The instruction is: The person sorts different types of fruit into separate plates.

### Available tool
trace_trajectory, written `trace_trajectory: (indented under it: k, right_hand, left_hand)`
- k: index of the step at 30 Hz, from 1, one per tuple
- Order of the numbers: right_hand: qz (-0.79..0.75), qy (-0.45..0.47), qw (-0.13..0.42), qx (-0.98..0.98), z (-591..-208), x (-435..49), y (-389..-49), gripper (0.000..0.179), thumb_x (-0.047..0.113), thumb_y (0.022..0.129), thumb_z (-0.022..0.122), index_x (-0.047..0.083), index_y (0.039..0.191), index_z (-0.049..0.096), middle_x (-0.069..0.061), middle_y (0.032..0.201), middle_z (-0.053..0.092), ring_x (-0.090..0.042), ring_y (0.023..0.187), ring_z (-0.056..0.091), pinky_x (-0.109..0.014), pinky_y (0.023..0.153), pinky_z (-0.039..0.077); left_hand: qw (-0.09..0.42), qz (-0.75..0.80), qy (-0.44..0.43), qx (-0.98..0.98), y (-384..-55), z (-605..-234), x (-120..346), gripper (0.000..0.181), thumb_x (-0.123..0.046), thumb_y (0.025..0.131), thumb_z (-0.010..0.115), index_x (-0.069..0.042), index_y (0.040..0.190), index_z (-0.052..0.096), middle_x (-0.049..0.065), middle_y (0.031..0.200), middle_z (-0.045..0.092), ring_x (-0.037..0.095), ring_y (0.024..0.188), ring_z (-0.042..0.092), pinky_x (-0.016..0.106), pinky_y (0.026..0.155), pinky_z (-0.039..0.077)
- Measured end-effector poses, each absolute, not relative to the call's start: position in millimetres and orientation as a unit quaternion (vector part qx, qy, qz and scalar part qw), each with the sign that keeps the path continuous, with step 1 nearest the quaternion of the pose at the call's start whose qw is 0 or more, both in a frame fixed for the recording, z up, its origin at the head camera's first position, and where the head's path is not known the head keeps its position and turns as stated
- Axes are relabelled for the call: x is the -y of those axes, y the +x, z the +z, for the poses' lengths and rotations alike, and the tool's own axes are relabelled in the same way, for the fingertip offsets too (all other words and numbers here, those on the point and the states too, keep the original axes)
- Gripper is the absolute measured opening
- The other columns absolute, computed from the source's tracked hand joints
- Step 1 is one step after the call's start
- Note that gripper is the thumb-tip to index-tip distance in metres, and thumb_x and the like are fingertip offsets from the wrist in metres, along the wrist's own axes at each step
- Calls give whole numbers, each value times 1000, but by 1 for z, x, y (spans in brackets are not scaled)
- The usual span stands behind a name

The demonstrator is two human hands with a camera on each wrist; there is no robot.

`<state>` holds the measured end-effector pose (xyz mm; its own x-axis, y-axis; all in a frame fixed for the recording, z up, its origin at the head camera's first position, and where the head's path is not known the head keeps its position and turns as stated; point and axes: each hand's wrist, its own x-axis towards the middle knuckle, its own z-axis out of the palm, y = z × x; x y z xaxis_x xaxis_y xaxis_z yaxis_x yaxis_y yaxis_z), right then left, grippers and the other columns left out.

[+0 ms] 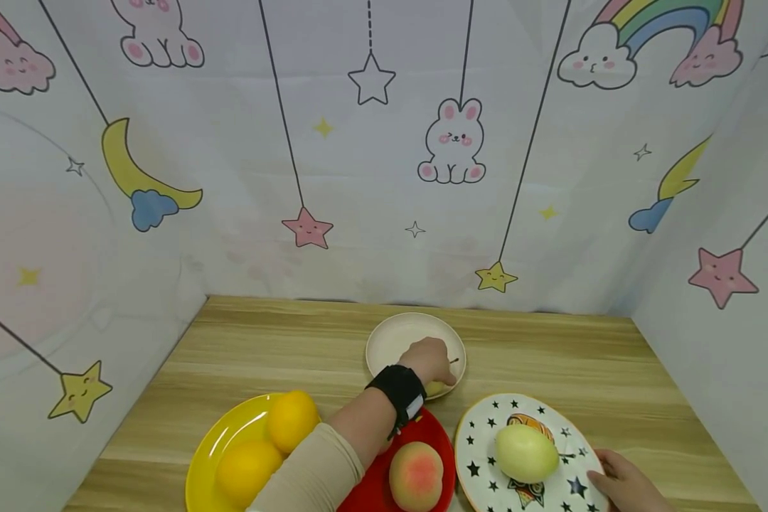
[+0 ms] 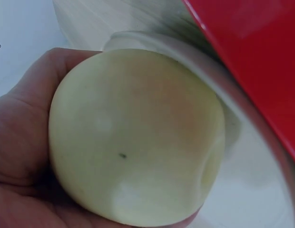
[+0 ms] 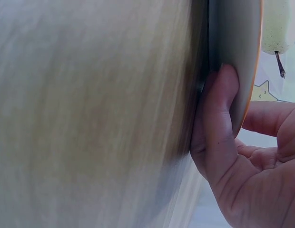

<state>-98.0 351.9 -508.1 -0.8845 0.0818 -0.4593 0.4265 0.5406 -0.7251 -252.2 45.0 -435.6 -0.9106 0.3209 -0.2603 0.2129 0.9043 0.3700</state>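
My left hand (image 1: pixel 427 361) grips a pale yellow-green pear (image 2: pixel 138 137) over the white plate (image 1: pixel 390 341) at the back. Its palm and fingers wrap the fruit in the left wrist view. In the head view the hand hides most of this pear. My right hand (image 1: pixel 627 480) pinches the right rim of the star-patterned plate (image 1: pixel 480 455), thumb above and fingers underneath, as the right wrist view shows. Another pale pear (image 1: pixel 526 454) lies on that plate, its dark stem pointing right.
A red plate (image 1: pixel 374 491) with a peach (image 1: pixel 416 476) stands at the front middle, partly under my left forearm. Left of it, a yellow plate (image 1: pixel 198 462) holds oranges (image 1: pixel 292 421). Patterned cloth walls (image 1: pixel 384 270) close in the wooden table (image 1: pixel 281 341) at the back and sides.
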Motion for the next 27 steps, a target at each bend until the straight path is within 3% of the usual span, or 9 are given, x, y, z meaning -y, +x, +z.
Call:
trace_trajectory:
  k: [6, 10, 17, 23, 27]
  right_hand:
    - [-458, 149, 188, -856, -509, -353, -97, 52, 12, 94, 56, -19, 129, 34, -21, 108, 62, -17, 86, 60, -33, 68, 51]
    - [-463, 145, 186, -855, -508, -352, -96, 51, 11, 94, 55, -19, 129, 35, -21, 108, 62, -18, 86, 61, -32, 69, 52]
    - [-444, 150, 191, -863, -504, -349, -96, 52, 14, 94, 56, -18, 130, 35, -23, 111, 61, -19, 87, 61, -33, 69, 50]
    - [-440, 160, 189, -863, -503, -348, -97, 51, 12, 94, 55, -17, 131, 36, -21, 109, 62, -17, 84, 61, -31, 67, 51]
    - [-450, 163, 188, -858, -504, -349, -97, 51, 12, 94, 55, -17, 131, 34, -21, 109, 62, -18, 83, 62, -32, 67, 52]
  left_hand:
    - [139, 182, 143, -963, -249, -429, -50, 23, -32, 74, 77, -13, 78, 65, -2, 77, 58, 16, 62, 48, 28, 51, 41]
    - [125, 180, 149, -964, -247, -425, -54, 31, -34, 73, 78, -14, 95, 70, 0, 94, 67, 19, 74, 58, 31, 56, 46]
    - [110, 163, 144, -970, -248, -421, -61, 31, -38, 73, 79, -18, 95, 70, -1, 94, 66, 24, 84, 60, 34, 59, 47]
    - [104, 151, 153, -971, -244, -420, -67, 45, -42, 74, 77, -21, 113, 68, -1, 107, 66, 25, 96, 58, 35, 64, 46]
    - [97, 156, 163, -969, -240, -418, -72, 48, -43, 73, 78, -22, 115, 67, -2, 109, 66, 24, 95, 58, 35, 65, 45]
